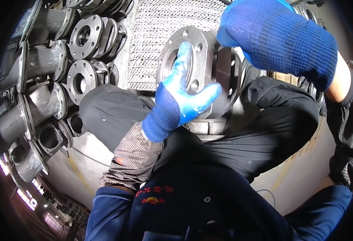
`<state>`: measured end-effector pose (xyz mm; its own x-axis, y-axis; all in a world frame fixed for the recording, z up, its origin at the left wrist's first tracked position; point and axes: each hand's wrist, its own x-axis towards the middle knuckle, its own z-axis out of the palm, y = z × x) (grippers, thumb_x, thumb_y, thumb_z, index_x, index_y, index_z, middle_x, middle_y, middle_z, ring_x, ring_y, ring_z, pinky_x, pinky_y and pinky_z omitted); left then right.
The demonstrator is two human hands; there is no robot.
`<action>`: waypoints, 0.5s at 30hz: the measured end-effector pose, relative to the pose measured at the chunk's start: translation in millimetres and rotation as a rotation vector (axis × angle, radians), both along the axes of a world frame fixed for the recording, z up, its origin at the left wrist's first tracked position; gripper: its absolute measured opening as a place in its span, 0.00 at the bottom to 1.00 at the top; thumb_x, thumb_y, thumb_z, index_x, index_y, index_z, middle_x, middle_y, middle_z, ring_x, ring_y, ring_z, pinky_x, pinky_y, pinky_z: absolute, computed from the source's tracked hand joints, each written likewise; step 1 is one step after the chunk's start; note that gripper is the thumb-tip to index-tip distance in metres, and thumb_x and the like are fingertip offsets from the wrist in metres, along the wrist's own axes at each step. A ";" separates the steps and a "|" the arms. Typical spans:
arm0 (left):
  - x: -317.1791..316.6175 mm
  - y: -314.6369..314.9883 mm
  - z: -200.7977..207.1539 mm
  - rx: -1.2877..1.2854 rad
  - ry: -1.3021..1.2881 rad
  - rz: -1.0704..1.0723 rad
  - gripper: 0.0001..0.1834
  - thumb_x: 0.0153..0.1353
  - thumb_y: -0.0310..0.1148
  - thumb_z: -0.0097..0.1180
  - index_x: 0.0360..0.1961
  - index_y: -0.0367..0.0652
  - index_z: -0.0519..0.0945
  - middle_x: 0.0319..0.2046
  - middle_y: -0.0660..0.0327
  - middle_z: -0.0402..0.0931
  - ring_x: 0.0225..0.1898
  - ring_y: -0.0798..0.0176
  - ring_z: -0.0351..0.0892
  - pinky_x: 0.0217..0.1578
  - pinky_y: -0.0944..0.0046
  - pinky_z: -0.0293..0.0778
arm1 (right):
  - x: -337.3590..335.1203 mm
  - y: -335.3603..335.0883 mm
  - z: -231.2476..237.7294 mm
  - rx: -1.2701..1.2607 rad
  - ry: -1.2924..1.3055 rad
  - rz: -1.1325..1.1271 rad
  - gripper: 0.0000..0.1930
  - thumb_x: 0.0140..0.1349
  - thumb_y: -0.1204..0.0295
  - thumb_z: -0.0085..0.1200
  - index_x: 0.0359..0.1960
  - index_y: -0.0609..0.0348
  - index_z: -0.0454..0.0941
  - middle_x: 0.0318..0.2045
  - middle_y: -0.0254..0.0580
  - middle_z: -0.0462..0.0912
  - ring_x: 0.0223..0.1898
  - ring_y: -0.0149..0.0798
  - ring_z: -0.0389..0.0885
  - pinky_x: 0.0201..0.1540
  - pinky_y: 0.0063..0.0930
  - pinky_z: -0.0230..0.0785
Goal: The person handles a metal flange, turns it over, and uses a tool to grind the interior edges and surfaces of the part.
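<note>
A dark grey flanged metal casting point(202, 48) stands between my legs, its round bolt-holed flange facing left and a second flange behind it. My left hand point(178, 94), in a blue coated glove, lies against the near side of that flange. Its index finger is stretched up across the central opening and its thumb sticks out to the right; the other fingers are hidden. Over the casting's far right side is my right hand point(273, 38), also gloved in blue. Its fingers curl downward, and whatever they hold is hidden behind the glove.
Several flanged pipe castings point(44, 60) are stacked at the left, with loose-looking round flanges point(82, 80) beside them. A textured metal mesh surface point(144, 60) lies beyond the casting. My bent legs point(281, 116) flank the work. More metal parts stand at the far right.
</note>
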<state>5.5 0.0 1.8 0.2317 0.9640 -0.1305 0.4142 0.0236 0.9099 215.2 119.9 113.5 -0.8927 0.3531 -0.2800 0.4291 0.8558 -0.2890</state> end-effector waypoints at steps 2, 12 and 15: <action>0.6 -0.1 2.3 -0.006 -0.002 -0.006 0.48 0.49 0.35 0.66 0.66 0.30 0.52 0.64 0.44 0.57 0.65 0.55 0.59 0.62 0.61 0.57 | 0.6 -1.6 1.5 0.033 -0.009 -0.003 0.13 0.62 0.75 0.45 0.48 0.57 0.75 0.43 0.41 0.79 0.40 0.37 0.78 0.46 0.28 0.73; -3.4 -1.4 -5.9 0.065 0.011 -0.028 0.47 0.49 0.34 0.65 0.66 0.30 0.53 0.64 0.43 0.56 0.65 0.54 0.58 0.62 0.61 0.57 | 10.6 -12.2 17.9 0.086 -0.129 -0.062 0.13 0.58 0.79 0.48 0.45 0.55 0.78 0.41 0.43 0.79 0.40 0.41 0.79 0.48 0.32 0.72; -4.7 -0.8 -6.3 0.072 -0.069 0.018 0.51 0.46 0.39 0.67 0.63 0.21 0.52 0.58 0.35 0.63 0.61 0.43 0.64 0.60 0.56 0.62 | 19.4 -10.7 26.7 0.059 -0.175 -0.121 0.14 0.57 0.80 0.49 0.44 0.54 0.79 0.41 0.43 0.79 0.40 0.42 0.79 0.49 0.34 0.71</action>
<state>0.8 -0.9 -4.5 0.2201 0.9745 -0.0448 0.3509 -0.0362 0.9357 234.6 109.2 140.2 -0.7824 0.4748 -0.4030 0.5689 0.8082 -0.1522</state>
